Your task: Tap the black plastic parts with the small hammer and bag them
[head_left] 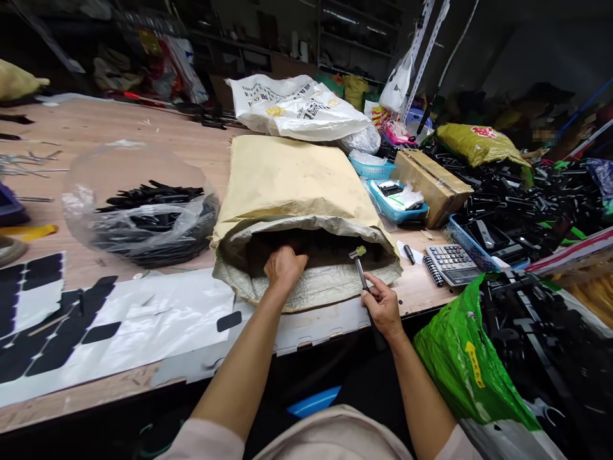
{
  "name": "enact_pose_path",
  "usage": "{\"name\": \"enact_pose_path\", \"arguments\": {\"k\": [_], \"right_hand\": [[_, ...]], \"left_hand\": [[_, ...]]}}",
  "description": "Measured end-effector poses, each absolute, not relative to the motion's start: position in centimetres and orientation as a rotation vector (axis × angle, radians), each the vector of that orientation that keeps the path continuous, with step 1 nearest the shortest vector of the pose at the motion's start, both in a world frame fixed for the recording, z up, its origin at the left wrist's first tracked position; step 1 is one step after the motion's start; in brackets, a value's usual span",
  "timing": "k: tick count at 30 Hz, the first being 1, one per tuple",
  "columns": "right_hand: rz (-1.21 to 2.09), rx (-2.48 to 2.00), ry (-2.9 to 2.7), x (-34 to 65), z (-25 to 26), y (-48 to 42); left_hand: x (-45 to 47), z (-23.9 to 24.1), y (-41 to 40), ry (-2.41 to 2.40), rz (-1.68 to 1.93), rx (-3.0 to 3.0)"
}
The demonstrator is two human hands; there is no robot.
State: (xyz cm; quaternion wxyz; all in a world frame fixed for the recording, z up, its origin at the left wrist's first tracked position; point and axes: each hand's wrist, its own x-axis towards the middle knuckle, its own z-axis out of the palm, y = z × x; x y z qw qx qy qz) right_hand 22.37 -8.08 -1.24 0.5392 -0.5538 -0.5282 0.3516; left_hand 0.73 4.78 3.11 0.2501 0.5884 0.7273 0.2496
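Note:
A large tan woven sack (292, 182) lies on the wooden table (96, 128) with its open mouth toward me. My left hand (283, 268) reaches into that mouth with its fingers curled out of sight among dark contents. My right hand (383, 306) is closed round the black handle of a thin tool (360, 268) with a small green-yellow tip, held just at the sack's right lip.
A clear bag of black parts (143, 220) sits left of the sack. White sheets with black stickers (57, 319) cover the near left. A calculator (453, 263), blue baskets (397, 204), a cardboard box (433, 182) and a green bag (472, 364) crowd the right.

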Motion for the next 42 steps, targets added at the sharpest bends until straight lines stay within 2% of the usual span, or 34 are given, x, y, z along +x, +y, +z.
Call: {"name": "enact_pose_path", "arguments": {"k": [7,15,26,42], "right_hand": [[0.821,-1.309,-1.261,22.3,-1.1,-8.1],[0.785,-1.369,-1.316,21.7,0.5,-10.3],[0.445,-1.53,-1.749,20.7,2.1,-12.0],[0.479,-1.496,-1.824,19.6,2.2,-11.5]], "left_hand": [[1.2,0.8,-0.5,1.555,0.733,2.042],[1.5,0.5,-0.9,1.552,0.665,2.058],[1.6,0.6,-0.7,1.552,0.614,2.032],[1.6,1.2,-0.6,1.554,0.603,1.994]]}}
